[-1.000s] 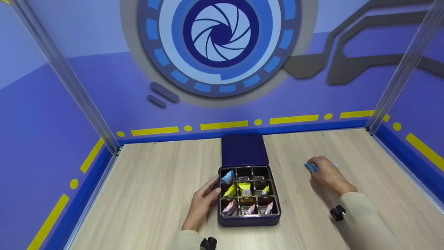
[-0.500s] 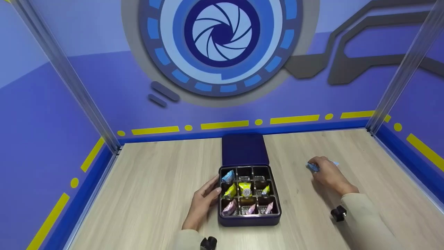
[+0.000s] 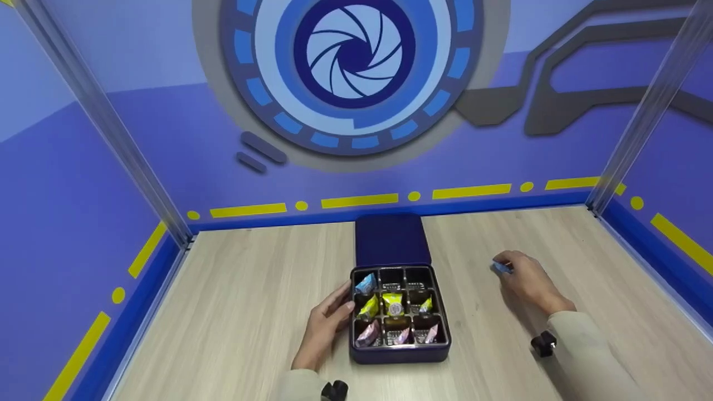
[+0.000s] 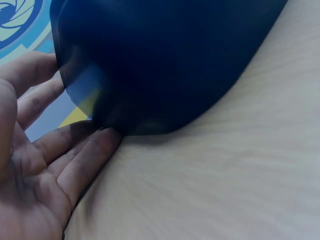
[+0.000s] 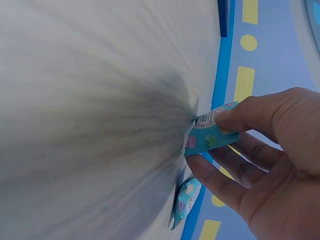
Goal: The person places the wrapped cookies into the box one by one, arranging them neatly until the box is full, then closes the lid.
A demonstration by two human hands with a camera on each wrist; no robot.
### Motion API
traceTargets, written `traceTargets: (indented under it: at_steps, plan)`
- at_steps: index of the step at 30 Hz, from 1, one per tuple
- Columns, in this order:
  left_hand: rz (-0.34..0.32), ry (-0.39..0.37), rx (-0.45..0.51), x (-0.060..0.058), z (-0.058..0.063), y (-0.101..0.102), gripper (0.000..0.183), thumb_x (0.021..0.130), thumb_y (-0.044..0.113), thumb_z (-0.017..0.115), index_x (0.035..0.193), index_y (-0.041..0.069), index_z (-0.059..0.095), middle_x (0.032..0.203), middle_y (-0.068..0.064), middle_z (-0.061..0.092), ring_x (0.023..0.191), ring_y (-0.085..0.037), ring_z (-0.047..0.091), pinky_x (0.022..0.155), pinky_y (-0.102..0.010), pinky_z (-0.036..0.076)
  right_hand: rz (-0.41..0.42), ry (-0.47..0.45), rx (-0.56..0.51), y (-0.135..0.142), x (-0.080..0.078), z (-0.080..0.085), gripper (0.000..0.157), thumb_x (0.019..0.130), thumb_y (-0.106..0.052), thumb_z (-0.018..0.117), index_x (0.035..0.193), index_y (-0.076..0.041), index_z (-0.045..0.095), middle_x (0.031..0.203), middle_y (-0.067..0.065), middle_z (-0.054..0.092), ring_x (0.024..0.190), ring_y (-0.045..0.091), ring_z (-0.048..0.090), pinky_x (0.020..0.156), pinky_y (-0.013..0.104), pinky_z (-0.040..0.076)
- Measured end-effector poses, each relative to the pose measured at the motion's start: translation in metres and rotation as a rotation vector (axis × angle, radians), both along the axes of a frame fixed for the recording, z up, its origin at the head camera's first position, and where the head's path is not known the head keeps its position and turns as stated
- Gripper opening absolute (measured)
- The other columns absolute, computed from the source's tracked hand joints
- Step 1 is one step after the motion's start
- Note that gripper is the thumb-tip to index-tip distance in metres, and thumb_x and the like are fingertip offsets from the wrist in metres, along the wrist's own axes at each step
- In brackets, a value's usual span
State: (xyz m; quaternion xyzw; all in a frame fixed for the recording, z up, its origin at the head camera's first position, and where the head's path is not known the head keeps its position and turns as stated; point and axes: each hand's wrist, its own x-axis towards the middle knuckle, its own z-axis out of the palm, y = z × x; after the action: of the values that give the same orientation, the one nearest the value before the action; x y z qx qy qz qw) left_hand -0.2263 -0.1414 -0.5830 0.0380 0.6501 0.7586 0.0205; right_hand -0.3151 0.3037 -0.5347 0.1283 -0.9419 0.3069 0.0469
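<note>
A dark blue box point(image 3: 401, 355) stands on the table, its lid point(image 3: 392, 240) folded back. Wrapped candies sit in its compartments: a blue one point(image 3: 366, 284) at back left, yellow ones point(image 3: 394, 304) across the middle row, pink ones point(image 3: 368, 333) along the front row. My left hand point(image 3: 327, 323) rests its fairly straight fingers on the box's left side. To the right of the box, my right hand point(image 3: 526, 281) pinches a blue wrapped candy point(image 5: 212, 131) between thumb and fingers, close to the table. A second blue candy point(image 5: 186, 200) lies beside that hand in the right wrist view.
The wooden table point(image 3: 250, 289) is bounded by a patterned blue wall point(image 3: 167, 139) behind and by panels on both sides. Transparent posts point(image 3: 640, 111) rise at the back corners. The lid reaches almost to the back wall.
My right hand has shifted very slightly right, still with a blue candy in its fingers. The blue bit seen beyond that hand earlier is now hidden from the head view. The left hand stays put.
</note>
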Motion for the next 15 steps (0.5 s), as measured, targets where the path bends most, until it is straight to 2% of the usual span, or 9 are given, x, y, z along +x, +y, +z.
traceTargets:
  at_steps: [7, 15]
  plan:
    - [-0.004, 0.009, -0.002, -0.0002, -0.0001, -0.0002, 0.057, 0.106, 0.023, 0.069, 0.158, 0.009, 0.051, 0.165, -0.016, 0.043, 0.145, -0.032, 0.049, 0.110, -0.038, 0.052, -0.008, 0.028, -0.030, -0.0007, -0.0009, -0.0019, 0.026, 0.099, 0.006, 0.066, 0.125, 0.007, 0.068, 0.121, 0.026, 0.067, 0.111, 0.045, 0.066, 0.095, 0.062, 0.056]
    - [0.010, 0.002, -0.018, -0.0003, -0.0007, -0.0014, 0.056, 0.105, 0.022, 0.070, 0.157, 0.009, 0.052, 0.163, -0.016, 0.045, 0.144, -0.032, 0.050, 0.109, -0.036, 0.052, -0.024, 0.034, -0.100, -0.0010, -0.0023, -0.0038, 0.020, 0.101, 0.002, 0.068, 0.120, 0.006, 0.070, 0.113, 0.021, 0.072, 0.105, 0.040, 0.069, 0.087, 0.050, 0.060]
